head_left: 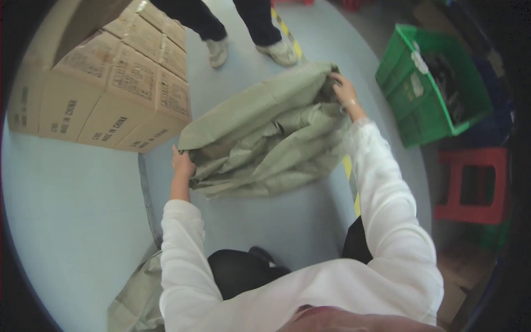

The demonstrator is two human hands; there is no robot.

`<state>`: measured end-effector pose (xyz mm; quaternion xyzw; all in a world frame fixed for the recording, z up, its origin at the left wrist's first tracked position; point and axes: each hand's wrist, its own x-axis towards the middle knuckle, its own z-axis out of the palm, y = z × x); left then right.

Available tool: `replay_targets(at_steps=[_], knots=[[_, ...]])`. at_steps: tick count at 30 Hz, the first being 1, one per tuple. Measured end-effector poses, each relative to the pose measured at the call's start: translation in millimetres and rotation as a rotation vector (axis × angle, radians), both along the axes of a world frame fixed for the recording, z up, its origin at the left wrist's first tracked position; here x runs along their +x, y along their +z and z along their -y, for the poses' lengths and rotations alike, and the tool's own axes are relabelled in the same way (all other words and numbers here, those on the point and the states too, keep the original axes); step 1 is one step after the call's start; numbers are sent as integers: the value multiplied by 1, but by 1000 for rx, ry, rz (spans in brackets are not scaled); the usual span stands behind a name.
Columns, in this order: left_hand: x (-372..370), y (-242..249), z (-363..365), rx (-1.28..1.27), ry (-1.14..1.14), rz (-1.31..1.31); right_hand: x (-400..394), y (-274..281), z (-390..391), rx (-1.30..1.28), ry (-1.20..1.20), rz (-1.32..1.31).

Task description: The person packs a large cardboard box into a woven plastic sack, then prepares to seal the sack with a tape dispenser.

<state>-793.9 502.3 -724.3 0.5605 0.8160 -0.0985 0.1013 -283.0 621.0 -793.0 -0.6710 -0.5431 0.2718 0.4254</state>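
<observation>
A large grey-green woven sack (265,133) is stretched between my two hands above the floor, its mouth partly spread and its folds hanging toward me. My left hand (181,163) grips the sack's edge at the left end, fingers closed on it. At the upper right end, my right hand (344,91) is closed on the other corner of the edge. The inside of the sack is mostly hidden by folds.
Stacked cardboard cartons (110,88) stand at the left. Another person's legs and shoes (276,52) are beyond the sack. At the right are a green crate (409,99) with dark contents and a red stool (498,185). More grey-green fabric (138,299) lies lower left.
</observation>
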Motion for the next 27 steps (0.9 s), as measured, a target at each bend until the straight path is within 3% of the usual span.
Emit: replay_targets(at_steps=[3,6,8,9,12,15,17,18,21,23,24,26,27], knots=[[26,-8,15,-158,31,-239,-4,-5,29,-246,19,93],[29,-21,1,-71,112,-254,5,-9,26,-292,114,202],[44,-47,-2,408,-289,-144,3,1,23,-307,135,112],[62,-57,0,526,-387,-116,2,7,23,-312,142,89],[132,-99,21,297,-626,231,-16,19,28,-245,170,-21],[156,-154,46,-245,-557,110,-26,33,35,-355,220,-132],[165,-180,85,-535,-340,480,-23,24,33,-323,127,-222],[171,-180,105,-610,-285,572,-22,20,34,-317,101,-245],[191,-144,151,-798,-551,840,-17,6,39,-347,82,-291],[178,-136,132,-318,-898,698,-17,-9,34,-300,29,-420],[171,-126,117,-193,-979,657,-17,-8,38,-286,17,-451],[152,-100,84,280,-736,525,-19,9,60,-114,-74,-628],[135,-96,79,391,-659,491,-13,1,69,-80,-91,-668]])
